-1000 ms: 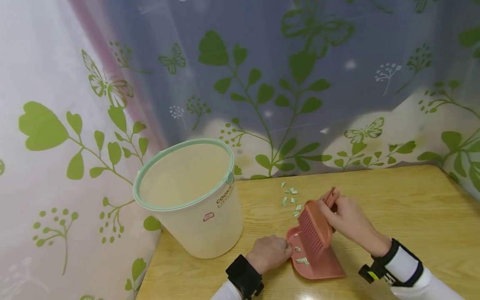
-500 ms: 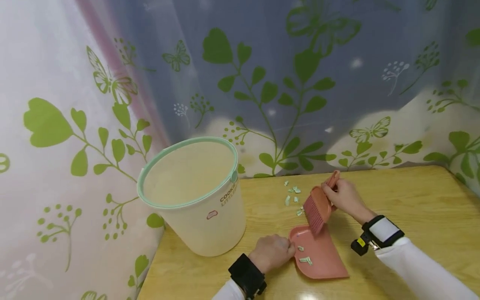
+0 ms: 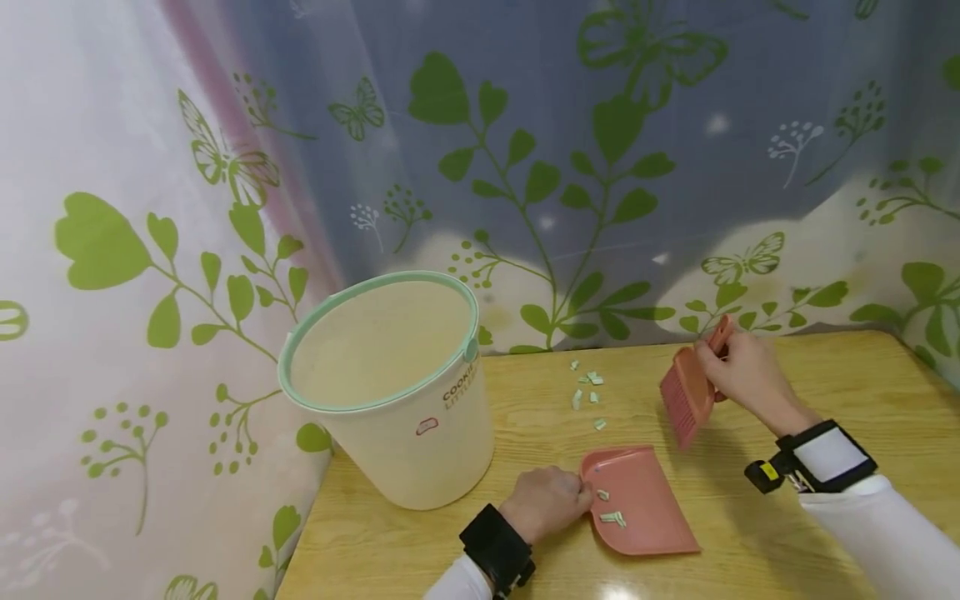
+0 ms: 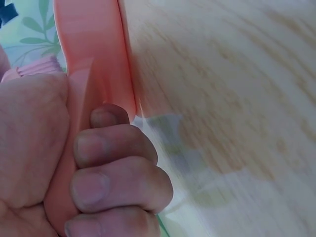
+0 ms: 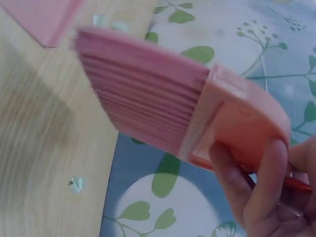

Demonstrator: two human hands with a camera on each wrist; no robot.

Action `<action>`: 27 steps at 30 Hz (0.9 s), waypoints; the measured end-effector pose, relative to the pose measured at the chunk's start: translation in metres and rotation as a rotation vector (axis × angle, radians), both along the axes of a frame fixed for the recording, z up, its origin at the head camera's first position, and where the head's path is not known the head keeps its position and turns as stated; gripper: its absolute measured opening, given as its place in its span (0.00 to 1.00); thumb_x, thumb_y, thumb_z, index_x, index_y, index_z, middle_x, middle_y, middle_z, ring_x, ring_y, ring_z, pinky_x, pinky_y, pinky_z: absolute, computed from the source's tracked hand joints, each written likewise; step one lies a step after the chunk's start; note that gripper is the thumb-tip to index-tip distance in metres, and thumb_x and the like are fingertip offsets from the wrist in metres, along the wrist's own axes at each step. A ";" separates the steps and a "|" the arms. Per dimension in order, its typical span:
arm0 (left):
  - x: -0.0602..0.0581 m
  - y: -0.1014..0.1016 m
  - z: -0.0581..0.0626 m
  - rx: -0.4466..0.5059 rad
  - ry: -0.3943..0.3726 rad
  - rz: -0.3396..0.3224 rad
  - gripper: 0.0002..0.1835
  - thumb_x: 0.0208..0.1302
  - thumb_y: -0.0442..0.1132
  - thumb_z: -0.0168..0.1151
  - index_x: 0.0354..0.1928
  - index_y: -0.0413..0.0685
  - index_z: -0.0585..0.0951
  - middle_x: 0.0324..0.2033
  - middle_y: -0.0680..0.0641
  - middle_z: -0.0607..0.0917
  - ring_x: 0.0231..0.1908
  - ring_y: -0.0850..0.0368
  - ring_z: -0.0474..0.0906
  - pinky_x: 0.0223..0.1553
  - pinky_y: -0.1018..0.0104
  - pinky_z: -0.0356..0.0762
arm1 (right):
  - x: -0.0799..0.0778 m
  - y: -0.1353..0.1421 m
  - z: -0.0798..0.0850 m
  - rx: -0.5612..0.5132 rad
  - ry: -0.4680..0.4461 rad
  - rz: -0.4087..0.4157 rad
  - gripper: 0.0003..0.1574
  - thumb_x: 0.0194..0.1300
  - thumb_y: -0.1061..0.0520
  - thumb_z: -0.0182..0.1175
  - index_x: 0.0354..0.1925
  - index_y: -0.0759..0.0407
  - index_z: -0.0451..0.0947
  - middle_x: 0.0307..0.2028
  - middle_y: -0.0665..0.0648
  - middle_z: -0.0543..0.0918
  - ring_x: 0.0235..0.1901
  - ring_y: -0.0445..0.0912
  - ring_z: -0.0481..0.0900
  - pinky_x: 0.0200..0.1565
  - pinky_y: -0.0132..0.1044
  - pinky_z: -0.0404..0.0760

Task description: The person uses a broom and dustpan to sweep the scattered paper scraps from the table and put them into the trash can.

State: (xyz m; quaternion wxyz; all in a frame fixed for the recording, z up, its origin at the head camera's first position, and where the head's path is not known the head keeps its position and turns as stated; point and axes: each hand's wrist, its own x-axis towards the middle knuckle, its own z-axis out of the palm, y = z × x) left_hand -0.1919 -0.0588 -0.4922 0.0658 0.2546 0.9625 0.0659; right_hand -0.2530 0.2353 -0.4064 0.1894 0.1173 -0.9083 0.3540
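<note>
My left hand [image 3: 546, 504] grips the handle of a pink dustpan [image 3: 648, 496] lying on the table. Its fingers [image 4: 121, 190] curl round that handle in the left wrist view. A few pale green paper scraps [image 3: 612, 518] lie in the pan near its left side. To the right of the pan, my right hand [image 3: 753, 379] holds a small pink hand brush [image 3: 688, 392] by its handle, bristles pointing down and left. The right wrist view shows the brush's bristles [image 5: 143, 89] apart from the pan. Several more loose scraps [image 3: 592, 379] lie on the table beyond the pan.
A tall cream bucket [image 3: 408, 450] with a mint green rim stands on the left of the wooden table [image 3: 817, 392], close to my left hand. Behind the table's back edge hangs a curtain [image 3: 525, 125] printed with leaves and butterflies.
My right hand has lifted the brush away from over the dustpan, first back and then to the right. My left hand keeps its grip on the dustpan, which stays in place.
</note>
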 end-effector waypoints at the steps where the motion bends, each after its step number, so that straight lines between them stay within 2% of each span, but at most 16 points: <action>1: 0.000 0.001 -0.001 0.001 0.003 -0.002 0.26 0.70 0.54 0.45 0.12 0.56 0.68 0.11 0.58 0.69 0.15 0.66 0.67 0.18 0.65 0.67 | -0.001 0.003 0.001 -0.005 -0.009 0.008 0.26 0.72 0.51 0.47 0.17 0.58 0.64 0.08 0.51 0.69 0.08 0.43 0.73 0.12 0.37 0.74; 5: -0.001 0.005 -0.002 0.000 0.012 -0.016 0.26 0.71 0.53 0.44 0.12 0.57 0.68 0.11 0.58 0.70 0.15 0.66 0.67 0.18 0.65 0.69 | -0.005 0.020 0.001 -0.041 -0.077 -0.019 0.26 0.72 0.49 0.46 0.23 0.65 0.73 0.10 0.53 0.71 0.11 0.45 0.74 0.14 0.37 0.75; 7: -0.001 0.006 -0.003 -0.003 0.016 -0.017 0.26 0.71 0.53 0.43 0.13 0.56 0.68 0.11 0.57 0.70 0.15 0.66 0.67 0.17 0.65 0.69 | -0.009 0.030 -0.003 -0.055 -0.053 -0.057 0.26 0.72 0.48 0.47 0.29 0.68 0.76 0.12 0.54 0.73 0.11 0.44 0.72 0.14 0.37 0.72; 9: -0.001 0.006 -0.003 -0.009 0.016 -0.010 0.26 0.71 0.54 0.43 0.13 0.56 0.68 0.11 0.57 0.70 0.15 0.65 0.67 0.18 0.64 0.69 | -0.014 0.038 -0.010 -0.033 -0.009 -0.076 0.23 0.72 0.49 0.48 0.37 0.67 0.79 0.12 0.54 0.71 0.10 0.42 0.66 0.14 0.36 0.66; 11: -0.001 0.005 -0.003 -0.012 0.015 -0.001 0.26 0.71 0.54 0.44 0.13 0.56 0.69 0.12 0.57 0.70 0.15 0.65 0.67 0.18 0.64 0.68 | -0.021 0.043 -0.021 0.016 0.052 -0.052 0.17 0.71 0.53 0.51 0.44 0.64 0.79 0.14 0.55 0.73 0.09 0.41 0.61 0.15 0.36 0.61; 13: -0.001 0.004 -0.003 -0.013 0.014 0.004 0.26 0.71 0.54 0.44 0.13 0.56 0.69 0.11 0.57 0.70 0.15 0.65 0.67 0.18 0.65 0.68 | -0.027 0.048 -0.034 0.085 0.118 0.005 0.13 0.68 0.59 0.55 0.47 0.62 0.80 0.19 0.59 0.78 0.10 0.40 0.62 0.16 0.36 0.61; 17: -0.002 0.003 -0.001 -0.016 0.013 0.018 0.26 0.70 0.55 0.45 0.13 0.57 0.70 0.11 0.57 0.70 0.15 0.65 0.68 0.18 0.64 0.68 | -0.035 0.051 -0.058 0.210 0.203 0.096 0.13 0.61 0.65 0.61 0.45 0.59 0.82 0.32 0.63 0.84 0.17 0.44 0.75 0.21 0.42 0.72; 18: -0.002 0.003 0.000 -0.016 0.011 0.019 0.26 0.70 0.56 0.45 0.13 0.57 0.70 0.11 0.57 0.70 0.15 0.65 0.68 0.18 0.64 0.69 | -0.034 0.051 -0.061 0.226 0.203 0.112 0.12 0.60 0.65 0.62 0.43 0.59 0.82 0.35 0.63 0.84 0.21 0.46 0.78 0.23 0.44 0.73; 21: -0.002 0.003 0.000 -0.018 0.008 0.019 0.26 0.71 0.55 0.45 0.13 0.57 0.70 0.11 0.57 0.70 0.15 0.65 0.68 0.18 0.64 0.69 | -0.027 0.050 -0.067 0.250 0.159 0.151 0.10 0.60 0.64 0.62 0.41 0.56 0.83 0.34 0.61 0.85 0.18 0.43 0.75 0.23 0.42 0.72; 25: -0.002 0.002 -0.002 -0.019 0.022 0.018 0.26 0.70 0.55 0.45 0.12 0.57 0.69 0.10 0.58 0.69 0.14 0.66 0.67 0.18 0.65 0.69 | -0.008 0.047 -0.067 0.248 0.136 0.233 0.11 0.58 0.65 0.64 0.39 0.52 0.83 0.32 0.54 0.84 0.13 0.32 0.58 0.18 0.33 0.63; 27: -0.002 0.003 -0.003 -0.024 0.026 0.017 0.26 0.70 0.55 0.45 0.12 0.57 0.69 0.11 0.58 0.70 0.15 0.66 0.68 0.18 0.64 0.70 | 0.002 0.046 -0.065 0.243 0.138 0.270 0.12 0.58 0.65 0.64 0.39 0.51 0.82 0.31 0.51 0.83 0.13 0.30 0.54 0.17 0.31 0.61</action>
